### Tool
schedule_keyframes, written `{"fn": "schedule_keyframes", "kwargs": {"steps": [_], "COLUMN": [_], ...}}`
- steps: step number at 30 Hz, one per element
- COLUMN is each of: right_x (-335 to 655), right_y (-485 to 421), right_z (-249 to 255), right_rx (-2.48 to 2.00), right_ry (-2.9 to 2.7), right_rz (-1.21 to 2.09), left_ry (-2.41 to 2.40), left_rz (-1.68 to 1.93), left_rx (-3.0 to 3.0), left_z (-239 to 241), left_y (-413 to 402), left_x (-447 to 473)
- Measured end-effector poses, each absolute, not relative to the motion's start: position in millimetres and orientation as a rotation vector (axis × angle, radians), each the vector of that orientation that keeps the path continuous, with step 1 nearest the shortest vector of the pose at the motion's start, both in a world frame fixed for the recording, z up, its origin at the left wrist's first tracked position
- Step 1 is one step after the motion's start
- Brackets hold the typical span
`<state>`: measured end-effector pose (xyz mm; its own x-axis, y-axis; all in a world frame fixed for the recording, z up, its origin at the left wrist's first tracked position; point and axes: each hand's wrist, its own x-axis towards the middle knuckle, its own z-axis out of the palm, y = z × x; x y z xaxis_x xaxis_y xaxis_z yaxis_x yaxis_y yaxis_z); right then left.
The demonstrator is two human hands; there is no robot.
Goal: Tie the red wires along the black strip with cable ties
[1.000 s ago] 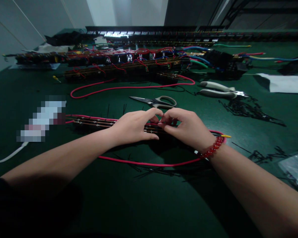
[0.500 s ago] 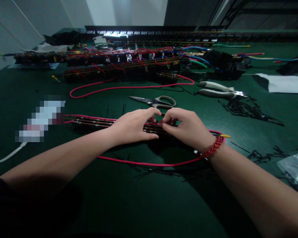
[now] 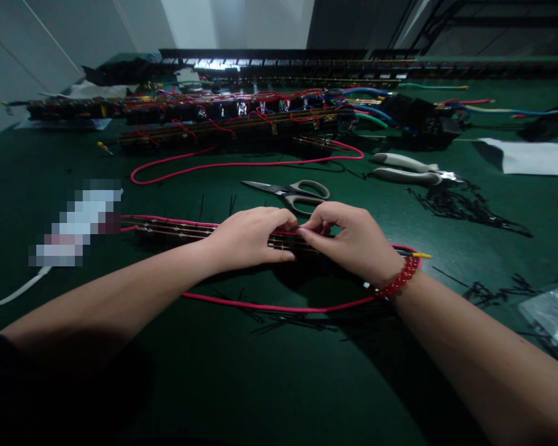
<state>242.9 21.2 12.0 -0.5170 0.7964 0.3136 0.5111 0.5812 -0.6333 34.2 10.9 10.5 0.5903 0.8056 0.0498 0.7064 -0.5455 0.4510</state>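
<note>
A long dark assembly (image 3: 177, 230) with thin metal rods and a red cable (image 3: 260, 306) lies across the middle of the table. My left hand (image 3: 248, 238) straddles it, thumb on the near side and fingers curled over the far side. Just to its right, my right hand (image 3: 353, 238) is closed in a pinch of thumb and index finger above the assembly, close to the left fingertips. What sits in that pinch is too small and dark to make out. Scissors (image 3: 302, 193) lie right behind the hands.
White-handled cutting pliers (image 3: 411, 169) lie at the right, beside a heap of thin black strips (image 3: 465, 204). Further back run several wired assemblies (image 3: 232, 121) with red wires. A clear plastic bag (image 3: 553, 316) is at the right edge, a white cable (image 3: 13, 300) at the left.
The index finger of my left hand has curled down and inward, toward the right fingertips. My right hand stays almost in place, still pinching. Everything else lies as before.
</note>
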Motion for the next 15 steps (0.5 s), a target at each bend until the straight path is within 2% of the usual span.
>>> {"fn": "schedule_keyframes", "kwargs": {"steps": [15], "right_x": [242.9], "right_y": [21.4], "right_z": [12.3], "right_rx": [-1.057], "right_ry": [-2.253], "right_rz": [0.648], "left_ry": [1.212], "left_rz": [0.381], "left_rx": [2.443], "left_z": [9.9], "left_y": [10.8], "left_x": [34.0]}}
